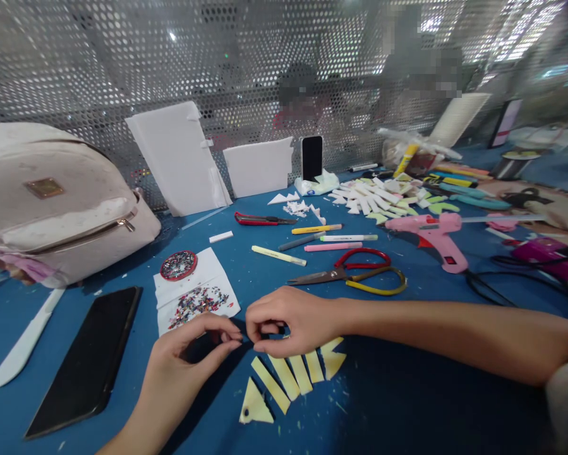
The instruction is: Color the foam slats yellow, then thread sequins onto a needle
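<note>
Your left hand (184, 360) was at the near middle of the blue table (407, 404), thumb and fingertips drawn close together; whether they pinched something tiny, you could not tell from this view. Just beside it, your right hand (296, 321) was curled, thumb and index finger bent downward, and its grip too could not be made out. Right below your hands lay the yellow pieces: a triangle with a dark dot (255, 407), a slanting row of narrow strips (285, 378), and a notched end piece (333, 361), the strips partly covered by your right hand at the top.

Just beyond your left hand, a white sheet (223, 273) bore a scatter of glittery bits (201, 303) and a round red-rimmed dish (178, 265). Past your right hand lay open scissors (328, 276) with one red and one yellow handle, then several markers (278, 255) and a red cutter (259, 219).

Farther out, a dark tablet or phone (87, 360) and a white knife (28, 341) lay to your left, a pink glue gun (435, 234) to your right, and a pale backpack (60, 202) stood at the far left.
</note>
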Demonstrator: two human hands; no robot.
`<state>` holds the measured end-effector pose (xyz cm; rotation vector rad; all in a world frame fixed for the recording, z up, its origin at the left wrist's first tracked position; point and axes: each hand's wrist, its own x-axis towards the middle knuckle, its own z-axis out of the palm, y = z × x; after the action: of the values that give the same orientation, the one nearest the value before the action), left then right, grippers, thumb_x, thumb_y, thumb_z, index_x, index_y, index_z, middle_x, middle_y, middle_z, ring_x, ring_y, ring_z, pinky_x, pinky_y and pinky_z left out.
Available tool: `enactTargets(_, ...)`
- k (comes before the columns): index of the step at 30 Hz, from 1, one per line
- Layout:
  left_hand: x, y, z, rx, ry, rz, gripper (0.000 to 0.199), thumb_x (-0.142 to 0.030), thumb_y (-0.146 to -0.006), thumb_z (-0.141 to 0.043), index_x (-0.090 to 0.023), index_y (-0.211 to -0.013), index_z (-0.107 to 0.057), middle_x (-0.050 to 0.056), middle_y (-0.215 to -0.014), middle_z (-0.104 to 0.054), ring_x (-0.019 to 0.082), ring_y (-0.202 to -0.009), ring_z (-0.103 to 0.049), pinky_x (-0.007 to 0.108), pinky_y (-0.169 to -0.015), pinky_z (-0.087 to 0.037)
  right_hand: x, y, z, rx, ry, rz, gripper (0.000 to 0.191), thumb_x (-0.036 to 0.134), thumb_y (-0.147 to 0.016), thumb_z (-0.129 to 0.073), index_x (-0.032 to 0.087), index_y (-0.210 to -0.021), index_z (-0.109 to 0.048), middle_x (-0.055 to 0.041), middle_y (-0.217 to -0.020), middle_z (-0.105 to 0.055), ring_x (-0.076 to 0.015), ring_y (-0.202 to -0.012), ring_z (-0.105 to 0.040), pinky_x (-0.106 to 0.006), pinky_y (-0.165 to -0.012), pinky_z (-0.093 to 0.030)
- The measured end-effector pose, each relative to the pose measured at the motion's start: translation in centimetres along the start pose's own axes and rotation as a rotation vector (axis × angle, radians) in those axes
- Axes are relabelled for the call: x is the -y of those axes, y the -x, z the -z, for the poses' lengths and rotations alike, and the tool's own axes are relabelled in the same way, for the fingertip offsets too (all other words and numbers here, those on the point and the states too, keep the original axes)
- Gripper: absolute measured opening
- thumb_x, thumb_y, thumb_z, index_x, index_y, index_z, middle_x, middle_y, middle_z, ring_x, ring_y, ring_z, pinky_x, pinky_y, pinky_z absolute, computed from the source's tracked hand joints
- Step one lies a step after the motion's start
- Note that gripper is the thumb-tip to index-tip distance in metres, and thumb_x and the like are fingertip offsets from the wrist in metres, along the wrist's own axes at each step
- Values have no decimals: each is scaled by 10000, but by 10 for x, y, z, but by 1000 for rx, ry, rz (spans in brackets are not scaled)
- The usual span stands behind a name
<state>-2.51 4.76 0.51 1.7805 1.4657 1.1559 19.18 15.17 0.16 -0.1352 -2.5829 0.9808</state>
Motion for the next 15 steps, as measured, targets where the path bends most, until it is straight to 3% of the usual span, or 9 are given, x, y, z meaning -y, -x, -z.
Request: enactTargets(15,5,2,-1,-38,10,-34,117,-174,-804,-764,-276,-860,-768,-43,-813,-774,113,-733,-708,157,-707,-568,0,-1,-1,-9,0,6,31,200,-894,-606,183,-870,-596,45,-710,-511,-78,-638,-481,-196,-614,-332)
